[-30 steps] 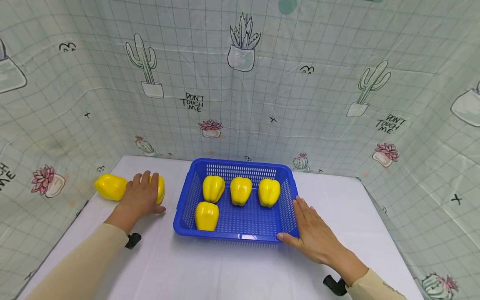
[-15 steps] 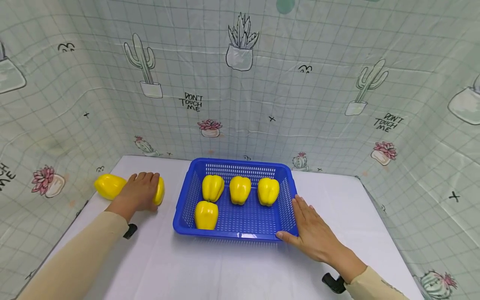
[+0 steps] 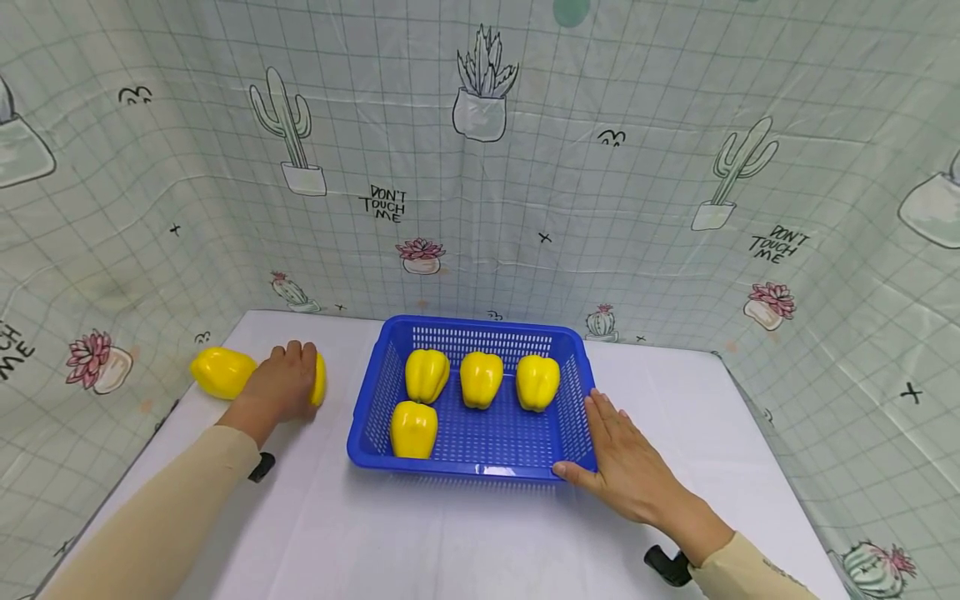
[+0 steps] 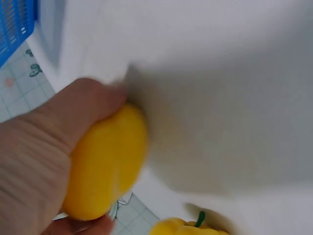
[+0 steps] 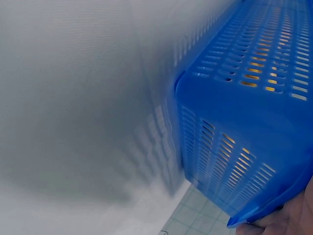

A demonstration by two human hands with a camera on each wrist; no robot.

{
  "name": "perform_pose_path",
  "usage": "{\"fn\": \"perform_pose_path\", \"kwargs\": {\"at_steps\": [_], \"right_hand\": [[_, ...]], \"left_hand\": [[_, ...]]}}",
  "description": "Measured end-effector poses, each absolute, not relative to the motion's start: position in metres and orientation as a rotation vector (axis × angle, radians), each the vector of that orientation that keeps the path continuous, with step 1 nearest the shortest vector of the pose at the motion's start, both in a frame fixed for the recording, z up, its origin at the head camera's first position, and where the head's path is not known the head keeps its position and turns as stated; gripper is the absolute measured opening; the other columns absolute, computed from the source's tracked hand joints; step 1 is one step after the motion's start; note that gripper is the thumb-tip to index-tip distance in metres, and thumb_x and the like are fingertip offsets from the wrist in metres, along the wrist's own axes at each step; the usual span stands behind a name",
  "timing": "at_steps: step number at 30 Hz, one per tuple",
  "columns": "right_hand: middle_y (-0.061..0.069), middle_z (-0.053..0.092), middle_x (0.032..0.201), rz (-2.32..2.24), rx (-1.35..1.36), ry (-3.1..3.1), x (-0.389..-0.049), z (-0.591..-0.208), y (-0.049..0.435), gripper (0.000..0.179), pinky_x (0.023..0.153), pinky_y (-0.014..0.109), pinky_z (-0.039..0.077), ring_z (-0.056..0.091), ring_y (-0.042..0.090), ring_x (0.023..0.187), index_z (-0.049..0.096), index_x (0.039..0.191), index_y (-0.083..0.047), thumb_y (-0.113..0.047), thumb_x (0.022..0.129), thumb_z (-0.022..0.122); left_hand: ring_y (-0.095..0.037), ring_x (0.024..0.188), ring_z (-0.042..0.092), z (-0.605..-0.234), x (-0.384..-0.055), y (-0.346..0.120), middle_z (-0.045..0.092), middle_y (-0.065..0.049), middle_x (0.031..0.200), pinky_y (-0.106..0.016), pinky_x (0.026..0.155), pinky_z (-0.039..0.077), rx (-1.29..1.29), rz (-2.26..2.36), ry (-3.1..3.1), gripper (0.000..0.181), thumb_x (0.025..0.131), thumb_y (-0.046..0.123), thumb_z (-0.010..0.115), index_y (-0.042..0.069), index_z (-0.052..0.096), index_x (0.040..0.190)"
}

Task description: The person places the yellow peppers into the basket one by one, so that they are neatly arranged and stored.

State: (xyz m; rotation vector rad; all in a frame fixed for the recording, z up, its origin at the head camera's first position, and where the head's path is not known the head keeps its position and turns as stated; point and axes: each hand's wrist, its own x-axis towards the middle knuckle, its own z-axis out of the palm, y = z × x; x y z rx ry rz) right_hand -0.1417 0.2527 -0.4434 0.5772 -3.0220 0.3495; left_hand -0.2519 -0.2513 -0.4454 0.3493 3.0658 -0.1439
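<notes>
In the head view my left hand (image 3: 281, 385) grips a yellow bell pepper (image 3: 320, 380) left of the basket; the left wrist view shows thumb and fingers wrapped round this pepper (image 4: 105, 161). Just left of the hand lies another yellow bell pepper (image 3: 223, 372), its green stem visible in the left wrist view. A blue plastic basket (image 3: 487, 472) stands mid-table with several yellow bell peppers inside, one of them a front-left pepper (image 3: 414, 431). My right hand (image 3: 633, 467) rests against the basket's right front corner, fingers straight along the side, thumb on the front rim.
A white cloth covers the table (image 3: 450, 542). Behind and on both sides hangs a grid-patterned curtain (image 3: 637, 217) with cactus drawings, close to the basket's back edge. Black wrist mounts show under both sleeves.
My left hand has closed its fingers and thumb round the pepper, which has barely moved. The right hand and the basket stay where they were.
</notes>
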Motion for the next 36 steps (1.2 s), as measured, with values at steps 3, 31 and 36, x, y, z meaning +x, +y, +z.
{"fn": "perform_pose_path", "kwargs": {"at_steps": [3, 31, 36], "right_hand": [[0.033, 0.024, 0.169, 0.345, 0.585, -3.016, -0.141, -0.444, 0.253, 0.107, 0.127, 0.062, 0.028, 0.029, 0.048, 0.157, 0.025, 0.161, 0.012, -0.067, 0.099, 0.059], [0.033, 0.022, 0.170, 0.324, 0.586, -3.031, -0.143, -0.443, 0.252, 0.109, 0.129, 0.062, 0.024, 0.028, 0.048, 0.157, 0.023, 0.162, 0.012, -0.069, 0.098, 0.058], [0.033, 0.022, 0.170, 0.318, 0.580, -3.030, -0.143, -0.444, 0.253, 0.109, 0.129, 0.062, 0.024, 0.028, 0.048, 0.157, 0.023, 0.162, 0.011, -0.070, 0.098, 0.057]], "left_hand": [[-0.050, 0.109, 0.052, -0.444, -0.251, -0.254, 0.051, -0.035, 0.121, -0.058, 0.103, 0.053, 0.391, -0.180, 3.179, 0.095, 0.075, 0.027, 0.093, -0.015, 0.037, 0.139], [-0.046, 0.103, 0.062, -0.376, -0.243, -0.234, 0.060, -0.033, 0.117, -0.054, 0.099, 0.056, 0.721, -0.170, 3.537, 0.097, 0.075, 0.033, 0.094, -0.015, 0.041, 0.141], [-0.047, 0.109, 0.061, -0.368, -0.239, -0.223, 0.060, -0.034, 0.123, -0.055, 0.105, 0.054, 0.671, -0.151, 3.504, 0.101, 0.076, 0.033, 0.094, -0.014, 0.038, 0.146]]}}
